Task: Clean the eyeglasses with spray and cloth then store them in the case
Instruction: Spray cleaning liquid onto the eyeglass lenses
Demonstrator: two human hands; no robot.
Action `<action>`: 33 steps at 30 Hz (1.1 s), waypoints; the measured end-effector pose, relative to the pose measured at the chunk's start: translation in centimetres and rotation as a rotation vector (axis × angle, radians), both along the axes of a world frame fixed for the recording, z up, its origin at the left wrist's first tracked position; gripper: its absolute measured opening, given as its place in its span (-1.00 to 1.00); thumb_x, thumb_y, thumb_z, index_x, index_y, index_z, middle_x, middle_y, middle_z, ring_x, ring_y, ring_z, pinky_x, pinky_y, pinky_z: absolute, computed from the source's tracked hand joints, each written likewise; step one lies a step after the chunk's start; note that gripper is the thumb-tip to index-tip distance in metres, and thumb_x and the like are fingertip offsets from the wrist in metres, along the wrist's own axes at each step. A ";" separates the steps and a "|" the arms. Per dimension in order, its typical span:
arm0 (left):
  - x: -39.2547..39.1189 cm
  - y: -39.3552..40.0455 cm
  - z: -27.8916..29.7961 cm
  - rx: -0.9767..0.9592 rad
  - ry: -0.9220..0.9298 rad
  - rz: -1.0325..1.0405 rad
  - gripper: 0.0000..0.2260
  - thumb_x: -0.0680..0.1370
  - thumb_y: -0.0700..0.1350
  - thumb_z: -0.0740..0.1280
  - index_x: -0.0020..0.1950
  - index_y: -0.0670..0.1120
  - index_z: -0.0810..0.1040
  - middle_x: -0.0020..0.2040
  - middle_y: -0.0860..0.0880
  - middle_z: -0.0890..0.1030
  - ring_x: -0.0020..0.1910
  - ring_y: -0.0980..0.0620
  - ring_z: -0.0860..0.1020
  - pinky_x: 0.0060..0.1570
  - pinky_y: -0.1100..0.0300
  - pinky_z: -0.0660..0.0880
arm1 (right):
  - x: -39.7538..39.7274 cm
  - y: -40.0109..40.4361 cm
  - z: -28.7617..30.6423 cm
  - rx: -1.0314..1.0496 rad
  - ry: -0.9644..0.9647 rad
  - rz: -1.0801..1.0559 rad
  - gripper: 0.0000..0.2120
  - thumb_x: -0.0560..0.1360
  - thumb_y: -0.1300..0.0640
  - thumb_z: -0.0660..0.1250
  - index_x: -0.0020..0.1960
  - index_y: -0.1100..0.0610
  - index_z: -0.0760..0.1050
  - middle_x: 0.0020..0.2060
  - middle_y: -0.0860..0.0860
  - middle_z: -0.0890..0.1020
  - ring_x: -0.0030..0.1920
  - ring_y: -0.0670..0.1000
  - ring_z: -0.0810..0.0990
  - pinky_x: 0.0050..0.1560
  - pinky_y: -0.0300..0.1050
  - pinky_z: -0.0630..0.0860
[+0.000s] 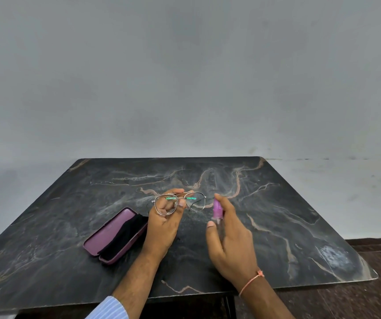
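My left hand [164,221] pinching the glasses [180,203] above the table [277,215], right hand [229,238] gripping the pink spray bottle [217,209], open case [116,236] left

Both forearms are extended forward from the bottom edge of the view. The left hand [162,223] is raised with the palm turned toward the camera; its fingers [166,204] are curled upward and the thumb [181,204] is pressed against them, so that a pinch grip is kept on the eyeglasses [180,202]. A striped blue sleeve cuff [109,307] is seen on the left forearm. The right hand [233,240] is held beside it, back toward the camera, fingers wrapped around a small pink spray bottle [217,209], with the thumb [210,229] stretched out. A thin pink thread [252,280] is tied around the right wrist
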State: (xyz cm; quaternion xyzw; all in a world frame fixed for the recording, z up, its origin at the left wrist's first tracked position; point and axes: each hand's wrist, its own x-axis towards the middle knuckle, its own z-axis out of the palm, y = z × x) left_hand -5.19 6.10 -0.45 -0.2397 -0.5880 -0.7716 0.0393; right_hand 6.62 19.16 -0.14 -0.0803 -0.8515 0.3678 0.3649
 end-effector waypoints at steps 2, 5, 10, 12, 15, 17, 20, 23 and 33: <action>0.0 -0.1 -0.1 0.007 -0.014 -0.007 -0.76 0.60 -0.10 0.41 0.27 -0.06 0.62 0.14 0.10 0.79 0.17 0.18 0.74 0.15 0.26 0.64 | -0.8 -0.9 0.2 0.010 -0.028 0.029 -0.47 0.61 0.10 0.32 0.53 -0.19 0.33 -0.20 -0.18 0.60 -0.33 -0.05 0.58 -0.30 -0.35 0.36; -0.2 -0.1 -0.2 0.024 -0.030 -0.018 -0.76 0.61 -0.10 0.42 0.28 -0.06 0.63 0.17 0.02 0.79 0.19 0.13 0.74 0.14 0.27 0.63 | -1.8 -1.4 0.2 0.011 -0.041 0.040 -0.51 0.58 0.02 0.25 0.50 -0.19 0.35 -0.30 -0.18 0.56 -0.34 -0.05 0.56 -0.29 -0.28 0.40; -0.3 -0.1 -0.4 0.045 -0.023 -0.037 -0.77 0.62 -0.13 0.43 0.28 -0.05 0.65 0.22 -0.08 0.77 0.26 0.01 0.73 0.23 0.29 0.58 | -2.5 -1.6 0.6 0.062 -0.062 0.024 -0.51 0.56 -0.06 0.20 0.49 -0.16 0.38 -0.34 -0.30 0.47 -0.34 -0.11 0.53 -0.30 -0.13 0.50; -0.4 -0.1 -0.5 0.039 -0.016 -0.034 -0.77 0.63 -0.14 0.43 0.29 -0.06 0.65 0.23 -0.10 0.76 0.27 -0.01 0.72 0.24 0.28 0.58 | -2.6 -1.6 0.7 0.086 -0.067 0.018 -0.52 0.55 -0.06 0.21 0.47 -0.14 0.40 -0.31 -0.37 0.45 -0.32 -0.16 0.54 -0.29 -0.24 0.44; -0.5 -0.1 -0.6 0.029 -0.011 -0.033 -0.77 0.63 -0.15 0.43 0.28 -0.07 0.65 0.25 -0.12 0.75 0.27 -0.01 0.72 0.24 0.27 0.59 | -2.5 -1.8 0.7 0.104 -0.050 -0.008 -0.53 0.54 -0.06 0.22 0.45 -0.11 0.43 -0.23 -0.37 0.44 -0.32 -0.29 0.51 -0.26 -0.30 0.36; -0.5 -0.1 -0.6 0.021 -0.004 -0.032 -0.78 0.64 -0.16 0.42 0.29 -0.09 0.64 0.24 -0.12 0.75 0.26 -0.01 0.73 0.23 0.28 0.59 | -2.3 -1.7 0.7 0.072 -0.025 -0.025 -0.50 0.55 -0.05 0.23 0.49 -0.11 0.42 -0.17 -0.35 0.51 -0.29 -0.25 0.55 -0.23 -0.28 0.41; -0.3 -0.1 -0.4 0.021 0.004 -0.040 -0.78 0.64 -0.20 0.41 0.29 -0.15 0.62 0.21 -0.09 0.78 0.24 0.02 0.74 0.22 0.28 0.59 | -1.8 -1.6 1.0 0.042 0.034 -0.027 -0.45 0.57 0.01 0.29 0.56 -0.11 0.39 0.08 -0.35 0.63 -0.14 -0.20 0.63 -0.12 -0.32 0.52; -0.2 0.0 -0.4 0.030 0.020 -0.049 -0.77 0.63 -0.17 0.41 0.29 -0.14 0.62 0.20 -0.09 0.78 0.25 0.00 0.74 0.24 0.25 0.60 | -1.3 -1.8 1.3 -0.044 0.098 0.001 -0.47 0.61 0.11 0.36 0.55 -0.12 0.40 -0.12 -0.32 0.62 -0.39 -0.07 0.54 -0.29 -0.33 0.46; -0.9 -0.3 -1.2 -0.009 0.008 -0.065 -0.78 0.64 -0.29 0.45 0.28 -0.13 0.64 0.09 -0.12 0.78 0.08 -0.04 0.76 0.10 0.11 0.68 | -1.6 -4.1 2.4 0.042 -0.001 0.183 -0.46 0.54 0.12 0.34 0.49 -0.20 0.44 -0.18 -0.26 0.65 -0.22 -0.12 0.64 -0.15 -0.30 0.53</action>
